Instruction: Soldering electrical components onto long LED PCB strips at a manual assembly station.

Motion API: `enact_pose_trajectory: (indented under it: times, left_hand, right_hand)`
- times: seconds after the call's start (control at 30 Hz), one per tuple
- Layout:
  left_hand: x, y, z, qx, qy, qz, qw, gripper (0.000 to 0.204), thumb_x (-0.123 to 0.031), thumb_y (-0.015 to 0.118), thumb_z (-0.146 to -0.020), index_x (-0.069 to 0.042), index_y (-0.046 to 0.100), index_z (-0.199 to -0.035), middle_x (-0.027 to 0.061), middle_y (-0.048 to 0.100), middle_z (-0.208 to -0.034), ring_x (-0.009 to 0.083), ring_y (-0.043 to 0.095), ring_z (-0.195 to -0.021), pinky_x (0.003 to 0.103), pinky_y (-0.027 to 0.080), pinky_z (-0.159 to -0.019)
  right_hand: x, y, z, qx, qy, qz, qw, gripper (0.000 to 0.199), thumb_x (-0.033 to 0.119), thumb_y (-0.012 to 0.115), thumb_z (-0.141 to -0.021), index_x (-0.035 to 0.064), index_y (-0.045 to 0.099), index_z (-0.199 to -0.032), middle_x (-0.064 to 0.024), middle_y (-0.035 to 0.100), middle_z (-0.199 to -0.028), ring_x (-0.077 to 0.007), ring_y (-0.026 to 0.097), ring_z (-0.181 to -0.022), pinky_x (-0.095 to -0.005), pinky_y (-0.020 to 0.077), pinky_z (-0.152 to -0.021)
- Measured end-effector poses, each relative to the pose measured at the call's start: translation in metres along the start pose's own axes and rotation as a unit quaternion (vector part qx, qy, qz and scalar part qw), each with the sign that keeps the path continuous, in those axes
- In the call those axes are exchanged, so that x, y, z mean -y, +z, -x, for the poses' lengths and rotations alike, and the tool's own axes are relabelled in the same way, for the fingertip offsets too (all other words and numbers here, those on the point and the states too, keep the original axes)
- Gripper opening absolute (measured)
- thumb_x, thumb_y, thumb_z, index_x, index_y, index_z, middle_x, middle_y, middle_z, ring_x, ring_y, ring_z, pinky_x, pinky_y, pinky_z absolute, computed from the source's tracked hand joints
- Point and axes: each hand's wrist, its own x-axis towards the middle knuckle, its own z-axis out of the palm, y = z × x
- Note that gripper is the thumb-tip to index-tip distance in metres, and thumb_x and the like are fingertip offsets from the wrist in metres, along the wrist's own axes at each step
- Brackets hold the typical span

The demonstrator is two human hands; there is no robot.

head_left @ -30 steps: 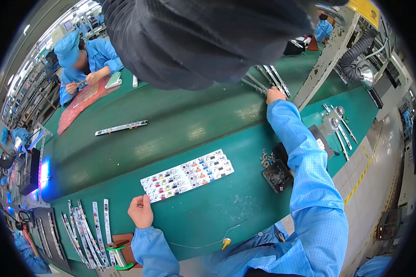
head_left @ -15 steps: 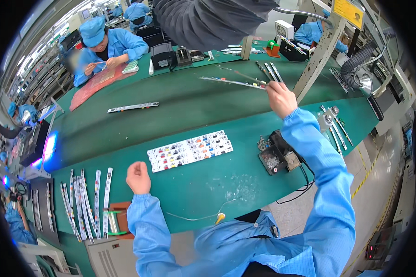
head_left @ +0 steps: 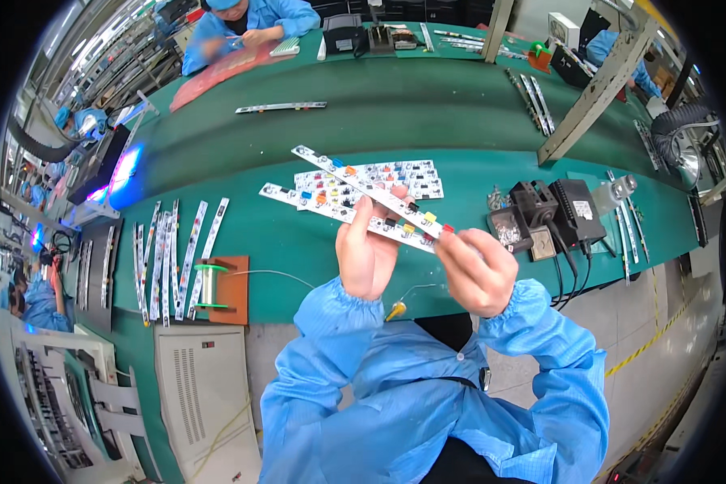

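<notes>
Two narrow white circuit board strips with coloured connectors are held up in front of me. The upper strip slants down to the right, crossing above the flatter lower strip. My left hand is closed around both near their middle, its thumb upright. At their right ends, by a red connector, the fingers of my right hand pinch them together. Behind the strips, partly covered by them, a white circuit board panel with several rows of connectors lies on the green mat.
Several loose strips lie at left beside a solder wire spool on a brown stand. A soldering station and a small tray stand at right. One strip rests on the green belt; a co-worker sits across it.
My right hand has come back from the far right with the strips, lowering them over the panel. My left hand has moved right and up and taken hold of them. The view has shifted.
</notes>
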Motion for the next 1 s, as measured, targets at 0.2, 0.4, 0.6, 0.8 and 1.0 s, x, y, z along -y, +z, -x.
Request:
enact_pose_trajectory:
  times: [0.2,0.4,0.6,0.8,1.0]
  left_hand:
    - [0.002,-0.012,-0.003,-0.041,-0.028,-0.086,0.995,0.038,-0.021,0.044,-0.102,0.003,0.043,-0.131,0.0180,0.061,-0.114,0.0263,0.063,-0.100,0.042,0.053,-0.086]
    - [-0.024,-0.008,-0.011,0.089,-0.124,-0.189,0.970,0.034,-0.017,0.047,-0.101,0.004,0.048,-0.127,0.0206,0.062,-0.113,0.0303,0.064,-0.106,0.043,0.054,-0.090]
    - [-0.025,0.003,-0.016,0.198,-0.267,-0.308,0.892,0.036,-0.021,0.050,-0.100,0.006,0.051,-0.123,0.0211,0.066,-0.108,0.0283,0.067,-0.099,0.039,0.056,-0.085]
    - [-0.017,0.006,-0.019,0.245,-0.333,-0.291,0.863,0.043,-0.022,0.051,-0.100,0.009,0.048,-0.128,0.0234,0.064,-0.114,0.0302,0.065,-0.106,0.040,0.053,-0.091]
    - [-0.014,0.002,-0.025,0.257,-0.344,-0.266,0.863,0.050,-0.026,0.054,-0.098,0.008,0.044,-0.132,0.0276,0.058,-0.122,0.0370,0.059,-0.115,0.047,0.048,-0.098]
  right_hand:
    - [0.023,0.014,0.029,-0.015,0.050,-0.022,0.998,0.024,0.005,0.074,-0.065,0.0048,0.073,-0.089,-0.0063,0.068,-0.106,-0.0272,0.063,-0.095,-0.0443,0.0501,-0.087]
    - [0.002,0.002,0.036,-0.034,0.270,-0.293,0.917,0.037,0.011,0.071,-0.073,0.0000,0.065,-0.108,-0.0189,0.061,-0.114,-0.0281,0.062,-0.096,-0.0395,0.0474,-0.088]
    - [-0.042,0.031,-0.001,-0.060,0.491,-0.563,0.662,0.041,0.014,0.062,-0.093,-0.0043,0.054,-0.129,-0.0105,0.066,-0.110,-0.0140,0.060,-0.099,-0.0290,0.0489,-0.086]
    - [-0.049,0.046,-0.010,-0.026,0.487,-0.640,0.594,0.037,0.006,0.066,-0.090,-0.0083,0.056,-0.122,-0.0135,0.067,-0.107,-0.0154,0.065,-0.095,-0.0298,0.0541,-0.085]
    - [-0.051,0.054,-0.009,-0.085,0.483,-0.660,0.570,0.038,0.007,0.065,-0.091,-0.0086,0.054,-0.124,-0.0155,0.067,-0.106,-0.0172,0.066,-0.093,-0.0306,0.0561,-0.081]
